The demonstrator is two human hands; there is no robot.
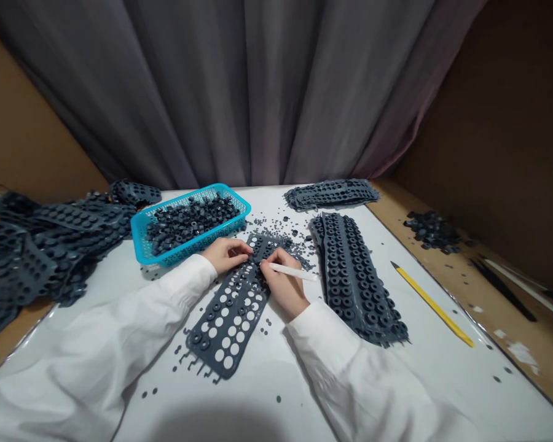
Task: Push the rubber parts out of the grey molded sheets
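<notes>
A dark grey rubber sheet (225,316) with rows of round holes lies slanted on the white table in front of me. Some of its holes are open to the table; others hold dark ring-shaped pieces. My left hand (227,254) rests at the sheet's upper left, its fingers bent and pressed near the holes; what they pinch, if anything, is hidden. Across the sheet, my right hand (283,283) grips a white pen-like stick (295,271), with its tip end down at the sheet. Small dark discs are scattered around the sheet's far end.
Left of centre stands a blue basket (141,248) full of small dark rubber pieces. Stacked ring-studded sheets (357,276) lie at right, another pile (334,193) behind. A yellow pencil-like stick (433,304) lies further right. Perforated rubber scrap (59,239) is heaped at left.
</notes>
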